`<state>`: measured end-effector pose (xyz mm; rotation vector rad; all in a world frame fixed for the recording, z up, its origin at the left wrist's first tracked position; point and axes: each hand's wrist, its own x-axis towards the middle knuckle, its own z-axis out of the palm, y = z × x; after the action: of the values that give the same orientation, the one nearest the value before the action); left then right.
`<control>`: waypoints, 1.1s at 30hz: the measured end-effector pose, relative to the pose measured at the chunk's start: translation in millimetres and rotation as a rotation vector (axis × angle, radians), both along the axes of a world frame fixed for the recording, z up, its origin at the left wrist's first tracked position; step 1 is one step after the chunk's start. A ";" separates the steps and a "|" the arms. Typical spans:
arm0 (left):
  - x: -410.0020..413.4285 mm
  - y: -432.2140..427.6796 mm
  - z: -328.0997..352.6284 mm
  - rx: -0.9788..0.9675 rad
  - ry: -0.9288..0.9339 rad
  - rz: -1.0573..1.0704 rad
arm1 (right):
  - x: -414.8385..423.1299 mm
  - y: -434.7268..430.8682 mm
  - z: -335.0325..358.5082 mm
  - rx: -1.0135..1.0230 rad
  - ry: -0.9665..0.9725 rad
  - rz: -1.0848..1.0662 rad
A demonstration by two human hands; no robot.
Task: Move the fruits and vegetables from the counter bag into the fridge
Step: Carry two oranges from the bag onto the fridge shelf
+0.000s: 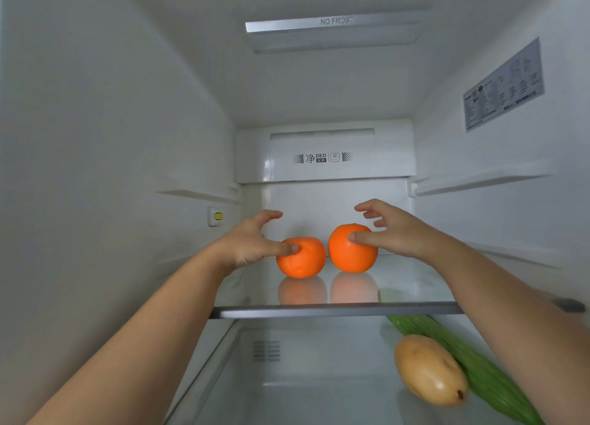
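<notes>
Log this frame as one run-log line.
stage: placing | left hand: thumb on left orange | right hand: thumb on right orange | both on glass shelf | below: mango, green vegetable

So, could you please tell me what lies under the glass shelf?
Under the shelf lie a mango and a long green vegetable on the next level; the right arm covers part of the vegetable.

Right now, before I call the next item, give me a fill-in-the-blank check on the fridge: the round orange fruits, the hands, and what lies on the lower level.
1. The glass shelf carries ___ round orange fruits.
2. The left hand touches the left orange fruit with its ___; the right hand does likewise on the right orange fruit.
3. On the level below, the oval yellow fruit lies beside a long ___ vegetable.

Missing words: two; thumb; green.
</notes>
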<state>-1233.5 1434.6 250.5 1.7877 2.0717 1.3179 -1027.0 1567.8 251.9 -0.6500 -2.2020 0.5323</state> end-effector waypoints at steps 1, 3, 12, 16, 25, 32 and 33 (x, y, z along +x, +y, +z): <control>3.0 -2.5 1.3 0.033 0.039 0.036 | 0.1 -6.6 1.3 0.073 -0.009 -0.023; 11.5 -9.7 3.5 0.090 0.156 0.118 | -1.3 -24.0 4.4 0.237 -0.030 -0.053; 62.0 -96.0 -33.4 0.350 0.554 0.430 | -14.2 -121.8 -27.5 0.560 0.167 -0.036; 74.0 -138.7 -60.7 0.388 0.627 0.500 | -25.2 -152.8 -56.6 0.628 0.202 0.046; 89.8 -232.0 -120.5 0.330 0.693 0.661 | -34.3 -237.6 -114.1 0.597 0.240 0.230; 98.7 -322.7 -163.5 0.203 0.699 0.771 | -36.5 -326.6 -163.1 0.543 0.275 0.358; 99.3 -337.4 -168.4 0.179 0.705 0.797 | -37.7 -339.9 -168.8 0.544 0.264 0.377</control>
<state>-1134.2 1097.2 82.2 1.7089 3.4028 1.0895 -1064.6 1227.9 83.1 0.1192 -2.0858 0.1669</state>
